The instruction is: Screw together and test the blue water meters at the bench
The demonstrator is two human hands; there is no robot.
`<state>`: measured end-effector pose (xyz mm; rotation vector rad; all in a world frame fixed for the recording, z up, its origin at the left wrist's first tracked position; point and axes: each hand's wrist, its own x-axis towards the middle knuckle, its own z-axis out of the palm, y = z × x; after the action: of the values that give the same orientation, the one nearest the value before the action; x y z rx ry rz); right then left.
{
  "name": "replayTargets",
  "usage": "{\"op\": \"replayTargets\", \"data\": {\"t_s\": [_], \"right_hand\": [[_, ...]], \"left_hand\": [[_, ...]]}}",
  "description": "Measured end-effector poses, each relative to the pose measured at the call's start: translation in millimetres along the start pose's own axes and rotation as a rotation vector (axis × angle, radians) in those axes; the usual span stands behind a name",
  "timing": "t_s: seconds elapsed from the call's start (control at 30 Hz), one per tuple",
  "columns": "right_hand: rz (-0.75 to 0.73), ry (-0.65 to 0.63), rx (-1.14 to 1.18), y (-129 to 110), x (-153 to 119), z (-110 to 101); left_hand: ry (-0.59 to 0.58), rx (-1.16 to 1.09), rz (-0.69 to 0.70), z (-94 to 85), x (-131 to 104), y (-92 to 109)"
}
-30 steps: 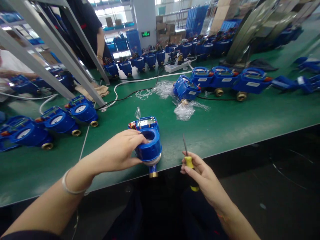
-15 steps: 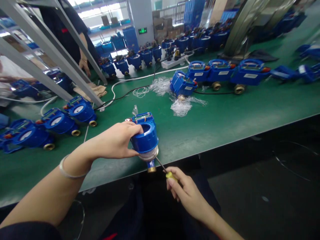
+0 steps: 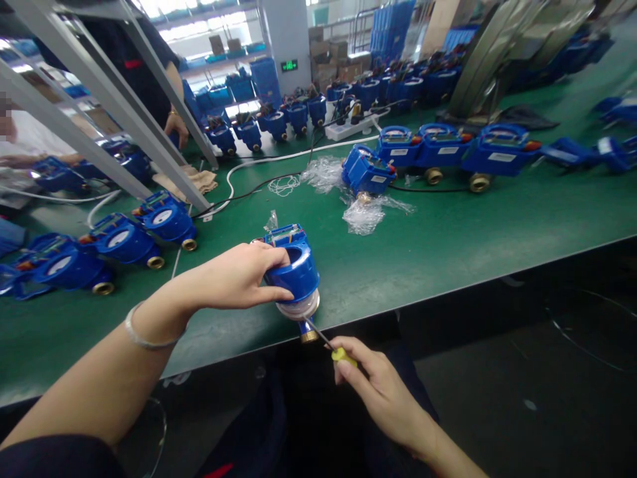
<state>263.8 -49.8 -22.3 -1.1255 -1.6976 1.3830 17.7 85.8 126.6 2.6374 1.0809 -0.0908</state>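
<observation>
A blue meter body [image 3: 301, 275] stands near the front edge of the green table, with a pale ring around its base and a brass fitting [image 3: 309, 336] pointing toward me. My left hand [image 3: 243, 275] grips its round housing, fingers over the rim and thumb along the side. In my right hand [image 3: 371, 378] is a screwdriver with a yellow handle [image 3: 343, 357]. Its shaft slants up to the left, and the tip is at the underside of the pale ring, near the fitting. The exact contact of the tip is too small to tell.
Blue meters [image 3: 122, 239] line the left side; others [image 3: 442, 146] stand at the back right. Crumpled clear plastic [image 3: 363, 214] lies beyond my hands. A grey metal frame [image 3: 119, 99] rises at the left, a person's hand [image 3: 176, 126] behind it. A power strip [image 3: 351, 127] lies farther back.
The screwdriver tip has shifted slightly left and down, from the ring's right side to its underside. My left thumb reaches farther across the housing. The whole view has moved a little.
</observation>
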Motion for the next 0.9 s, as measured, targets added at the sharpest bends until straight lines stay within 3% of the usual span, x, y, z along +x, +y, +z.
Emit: {"op": "replayTargets", "data": {"t_s": [0.17,0.37,0.6,0.7,0.9], "right_hand": [[0.062,0.084,0.036,7.9,-1.0,0.6],[0.042,0.076,0.111,5.1,7.6,5.4],[-0.002,-0.072,0.305,-7.1,16.9,8.9],[-0.026,-0.072,0.385,-10.2,15.2,5.4],[0.003,0.048,-0.069,-4.1,5.3,-12.3]], "left_hand": [[0.002,-0.008,0.003,-0.1,-0.8,0.5],[-0.003,-0.013,-0.021,0.8,-1.2,1.6],[0.024,-0.015,-0.014,1.2,0.2,1.3],[0.02,-0.034,-0.017,0.8,-0.6,1.1],[0.011,-0.043,-0.036,1.5,0.3,1.3]]}}
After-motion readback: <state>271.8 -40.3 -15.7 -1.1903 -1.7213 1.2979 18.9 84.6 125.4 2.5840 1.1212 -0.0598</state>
